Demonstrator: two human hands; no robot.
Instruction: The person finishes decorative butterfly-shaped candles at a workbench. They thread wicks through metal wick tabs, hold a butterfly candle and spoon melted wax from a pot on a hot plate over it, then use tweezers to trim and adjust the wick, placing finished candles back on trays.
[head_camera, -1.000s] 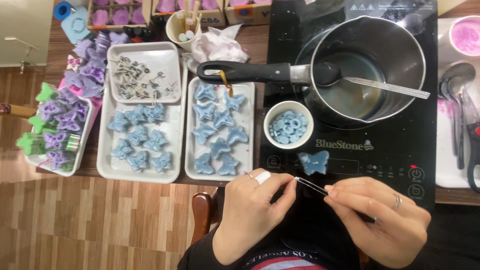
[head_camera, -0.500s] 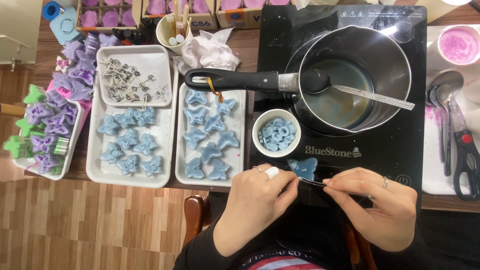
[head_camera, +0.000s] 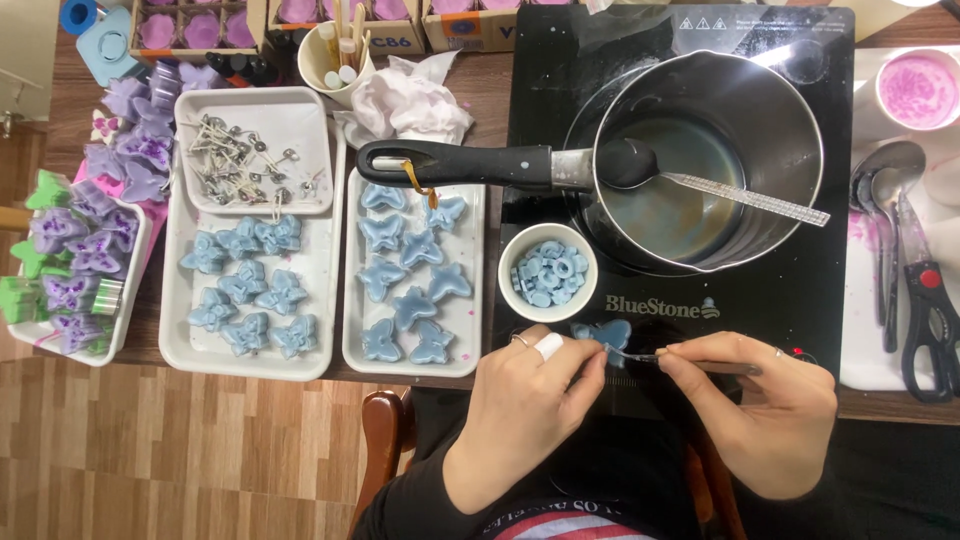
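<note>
We have brought both hands forward: our left hand (head_camera: 530, 395) and right hand (head_camera: 755, 405) now set the tweezers (head_camera: 690, 358) against the blue butterfly (head_camera: 603, 335).

A dark wooden counter (head_camera: 500, 100) carries everything. Along its near edge lie two white trays: the left tray (head_camera: 325, 300) and the right tray (head_camera: 475, 290), each bearing blue butterfly shapes. At the left edge a smaller white tray (head_camera: 135, 270) overhangs the counter's near-left corner, filled with purple and green pieces. A black induction cooktop (head_camera: 800, 290) fills the middle-right, its front at the near edge. Cardboard boxes (head_camera: 440, 35) and a paper cup (head_camera: 335, 60) of sticks line the far edge, beside a crumpled tissue (head_camera: 410, 100). A white mat (head_camera: 860, 340) lies at the right edge.
</note>
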